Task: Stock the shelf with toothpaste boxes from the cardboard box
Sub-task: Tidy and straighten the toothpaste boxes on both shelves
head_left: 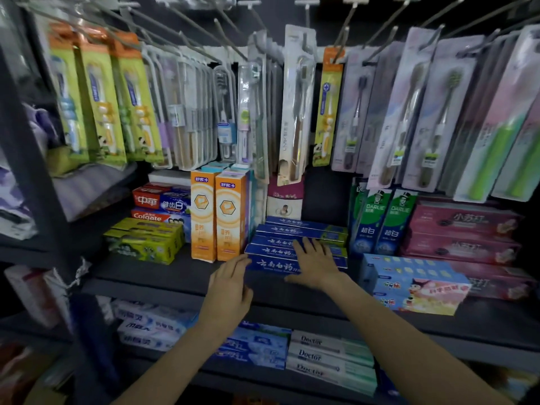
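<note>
From my remote station I logged a dark shelf (163,276) spanning the view; above it hung rows of packaged toothbrushes (295,106) on metal hooks; these were well above the work area. On the shelf I noted pink boxes (461,229) stacked at the right, 2 green boxes (385,220) standing upright beside them, and 2 orange boxes (216,217) standing upright left of centre. The task item, a stepped stack of blue toothpaste boxes (295,238), lay flat at centre shelf between the orange and green boxes; I counted about 5 layers, though blur made the count uncertain. The right hand (314,266) lay palm-down on the upper front of that stack, fingers straight and spread, pressing rather than gripping; the left hand (229,285) stood at the stack's front-left corner, fingers extended and loosely together, fingertips touching the end of the lowest box; neither hand was closed around anything. I did not see the cardboard box from this camera.
</note>
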A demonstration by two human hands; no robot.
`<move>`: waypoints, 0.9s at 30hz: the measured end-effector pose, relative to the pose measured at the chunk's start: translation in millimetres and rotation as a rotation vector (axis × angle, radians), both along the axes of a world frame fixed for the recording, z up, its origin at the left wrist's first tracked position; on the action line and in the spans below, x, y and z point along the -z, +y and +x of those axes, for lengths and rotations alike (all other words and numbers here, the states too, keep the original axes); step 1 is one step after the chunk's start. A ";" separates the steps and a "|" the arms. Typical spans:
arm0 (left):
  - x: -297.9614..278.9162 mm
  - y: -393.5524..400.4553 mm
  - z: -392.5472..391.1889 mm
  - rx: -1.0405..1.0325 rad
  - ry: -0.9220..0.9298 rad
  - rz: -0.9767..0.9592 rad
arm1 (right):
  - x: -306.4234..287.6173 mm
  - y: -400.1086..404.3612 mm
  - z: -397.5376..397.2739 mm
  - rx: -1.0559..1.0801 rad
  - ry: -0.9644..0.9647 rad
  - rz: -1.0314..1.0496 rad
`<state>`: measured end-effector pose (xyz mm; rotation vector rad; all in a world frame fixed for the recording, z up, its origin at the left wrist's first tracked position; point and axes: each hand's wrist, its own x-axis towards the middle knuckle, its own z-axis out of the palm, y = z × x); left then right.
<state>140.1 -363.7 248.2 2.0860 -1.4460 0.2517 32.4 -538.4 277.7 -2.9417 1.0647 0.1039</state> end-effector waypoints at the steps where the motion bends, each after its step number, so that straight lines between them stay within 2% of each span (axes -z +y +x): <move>1: 1.4 -0.6 1.8 0.014 -0.010 0.000 | 0.5 0.9 -0.3 -0.009 -0.016 -0.032; 5: 2.5 -13.8 0.3 0.086 -0.133 0.020 | 1.3 9.6 -6.6 -0.062 -0.016 -0.028; 9: -10.2 -38.7 -9.2 0.156 -0.269 0.190 | -11.8 11.0 -10.4 -0.084 0.021 0.103; 12: -13.0 -51.9 -5.5 0.122 -0.304 0.369 | -35.1 -8.2 -1.9 -0.060 -0.139 0.256; 14: -19.1 -57.9 -1.6 0.124 -0.309 0.390 | -44.9 -27.2 8.4 -0.031 -0.263 0.184; 15: -25.7 -59.7 0.3 0.133 -0.314 0.420 | -46.4 -37.2 14.3 -0.012 -0.265 0.158; 20: -48.2 -65.3 6.2 0.133 -0.399 0.559 | -27.7 -75.2 41.3 0.093 -0.009 0.095; 27: -35.4 -70.1 10.3 0.122 -0.414 0.514 | -14.1 -94.5 51.4 0.145 0.010 0.046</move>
